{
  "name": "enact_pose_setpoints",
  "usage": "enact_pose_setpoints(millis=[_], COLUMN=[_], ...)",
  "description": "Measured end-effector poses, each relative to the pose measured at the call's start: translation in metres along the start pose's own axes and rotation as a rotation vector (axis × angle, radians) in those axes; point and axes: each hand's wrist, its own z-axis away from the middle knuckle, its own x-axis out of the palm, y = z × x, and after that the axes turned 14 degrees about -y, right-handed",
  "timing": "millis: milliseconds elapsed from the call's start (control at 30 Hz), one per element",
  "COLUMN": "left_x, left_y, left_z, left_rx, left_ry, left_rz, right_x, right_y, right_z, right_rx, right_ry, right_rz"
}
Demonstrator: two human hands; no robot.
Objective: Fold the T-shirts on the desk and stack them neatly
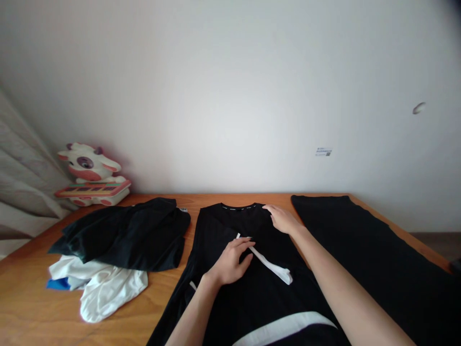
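A black long-sleeved shirt (252, 298) with white stripes lies spread in front of me, its neckline at the far end. My left hand (234, 259) rests on the chest with its thumb apart from the fingers, over a narrow white strip (272, 269) that runs across the fabric. At the shoulder to the right of the collar, my right hand (283, 218) touches the cloth with its fingers stretched out. A broad white band (284, 327) crosses the shirt nearer to me. My forearms hide parts of the shirt's sides.
Left on the wooden table (144, 312) lies a crumpled black garment (133, 235), partly over white cloth (111, 288) and a bit of blue cloth (58, 283). A cow-shaped toy keyboard (93, 178) stands behind. Flat black fabric (367, 250) covers the right side. A wall closes the back.
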Motion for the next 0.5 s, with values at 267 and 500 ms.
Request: enact_pose_setpoints(millis=[267,500], left_x=[0.017,0.014], left_y=[-0.01,-0.007], left_z=[-0.015,-0.017], left_rx=[-0.104,-0.213], left_ry=[0.077,0.159], left_rz=[0.934,1.133], right_x=[0.004,0.005], right_y=[0.009,-0.009], right_z=[-0.024,0.055], right_rx=[0.174,0.007], right_ry=[0.034,0.149], right_rz=[0.064,-0.002])
